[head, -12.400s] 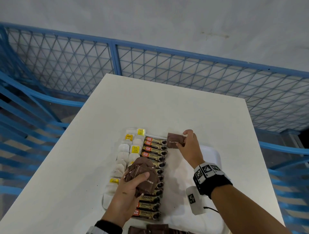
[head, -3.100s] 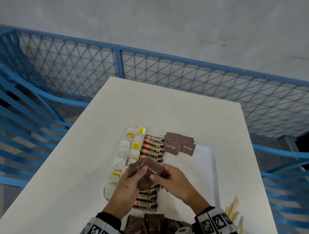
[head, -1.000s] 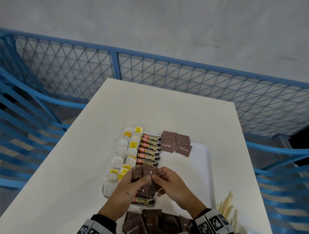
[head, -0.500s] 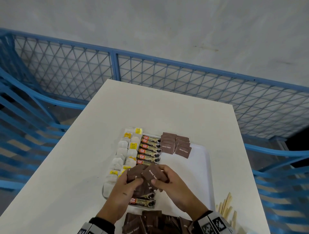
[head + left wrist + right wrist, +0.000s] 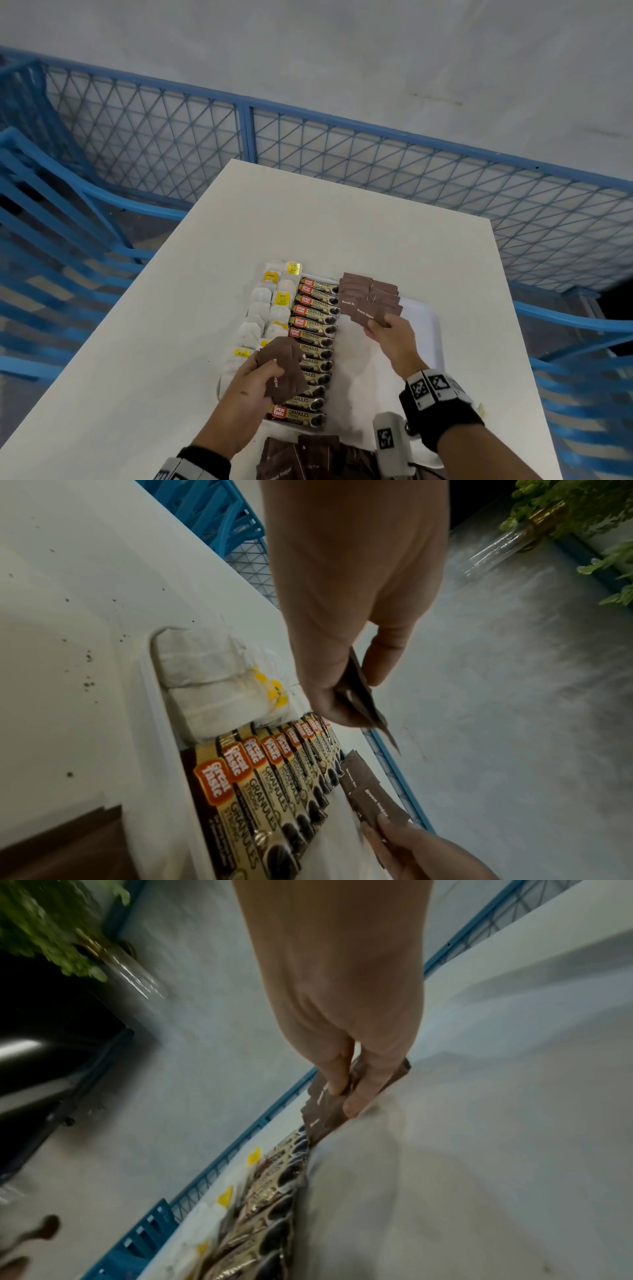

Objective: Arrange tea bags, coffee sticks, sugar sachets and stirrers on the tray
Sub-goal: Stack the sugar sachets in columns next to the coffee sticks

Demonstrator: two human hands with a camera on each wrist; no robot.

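A white tray (image 5: 424,329) lies on the table with white tea bags (image 5: 260,308) in its left columns and a column of gold coffee sticks (image 5: 315,329) beside them. Brown sugar sachets (image 5: 356,291) overlap in two short rows at the tray's far end. My right hand (image 5: 380,325) pinches one brown sachet (image 5: 368,313) at the near end of those rows. My left hand (image 5: 260,377) grips a fanned bunch of brown sachets (image 5: 284,363) above the coffee sticks. In the left wrist view the bunch (image 5: 363,693) shows edge-on between thumb and fingers.
More loose brown sachets (image 5: 301,455) lie in a heap at the table's near edge. The white table (image 5: 342,222) is bare beyond the tray. A blue mesh fence (image 5: 376,154) runs behind it, with blue rails on both sides.
My right hand has drawn one sachet from the bunch and carried it forward to the rows at the tray's far end. The left hand stays over the coffee sticks.
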